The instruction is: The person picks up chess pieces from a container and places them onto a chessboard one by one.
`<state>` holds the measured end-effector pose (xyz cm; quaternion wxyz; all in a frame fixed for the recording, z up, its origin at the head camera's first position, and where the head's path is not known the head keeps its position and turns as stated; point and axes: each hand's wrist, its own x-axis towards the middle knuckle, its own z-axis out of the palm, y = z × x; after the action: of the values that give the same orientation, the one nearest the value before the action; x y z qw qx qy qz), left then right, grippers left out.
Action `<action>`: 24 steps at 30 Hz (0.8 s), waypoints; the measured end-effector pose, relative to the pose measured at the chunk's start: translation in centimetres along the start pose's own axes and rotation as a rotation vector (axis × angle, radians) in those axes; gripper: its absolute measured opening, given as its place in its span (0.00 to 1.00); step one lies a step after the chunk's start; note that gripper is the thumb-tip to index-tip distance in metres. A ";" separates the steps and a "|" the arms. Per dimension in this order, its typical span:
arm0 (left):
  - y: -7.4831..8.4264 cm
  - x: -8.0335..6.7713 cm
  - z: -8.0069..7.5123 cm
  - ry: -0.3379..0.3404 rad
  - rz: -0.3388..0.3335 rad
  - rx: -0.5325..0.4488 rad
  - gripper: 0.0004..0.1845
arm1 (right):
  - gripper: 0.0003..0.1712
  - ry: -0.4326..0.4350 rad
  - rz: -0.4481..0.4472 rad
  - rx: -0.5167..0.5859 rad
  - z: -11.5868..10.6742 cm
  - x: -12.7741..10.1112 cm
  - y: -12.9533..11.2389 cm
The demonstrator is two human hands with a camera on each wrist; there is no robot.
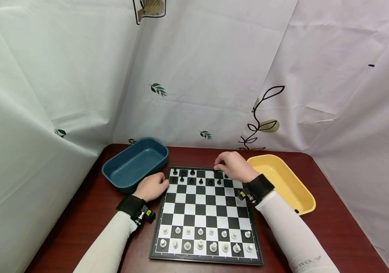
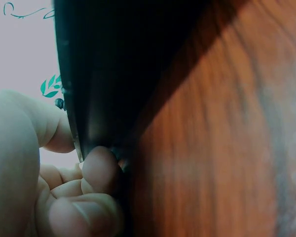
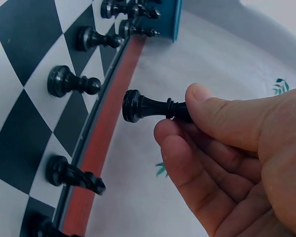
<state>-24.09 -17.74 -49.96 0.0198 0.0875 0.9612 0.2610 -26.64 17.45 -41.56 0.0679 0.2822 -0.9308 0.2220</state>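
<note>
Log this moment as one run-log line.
right hand: pinches black chess piece, lifted off board | left hand: grips chessboard far-left edge | blue tray left, yellow tray right

Both forearms, sleeved in white and banded in black at the wrists, were extended forward from the near edge. The left hand (image 1: 152, 186) was held low on the left, its fingers (image 2: 99, 168) curled inward with the thumb bent over them. The right hand (image 1: 234, 165) was reached farther away on the right, palm down, and something small and dark was pinched between its thumb and fingers (image 3: 185, 163).
</note>
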 end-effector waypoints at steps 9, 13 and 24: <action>0.2 0.0 0.0 0.018 0.013 0.015 0.15 | 0.02 -0.002 -0.011 -0.004 1.0 0.4 0.1; 0.1 0.0 0.0 0.016 0.011 0.018 0.15 | 0.02 0.005 -0.015 0.000 1.1 0.6 0.1; 0.2 -0.1 -0.1 0.009 0.010 0.004 0.15 | 0.03 -0.030 0.001 -0.036 2.1 1.0 0.4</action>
<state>-23.98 -17.63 -49.72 0.0141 0.0911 0.9613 0.2596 -27.69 16.29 -43.33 0.0590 0.2838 -0.9357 0.2012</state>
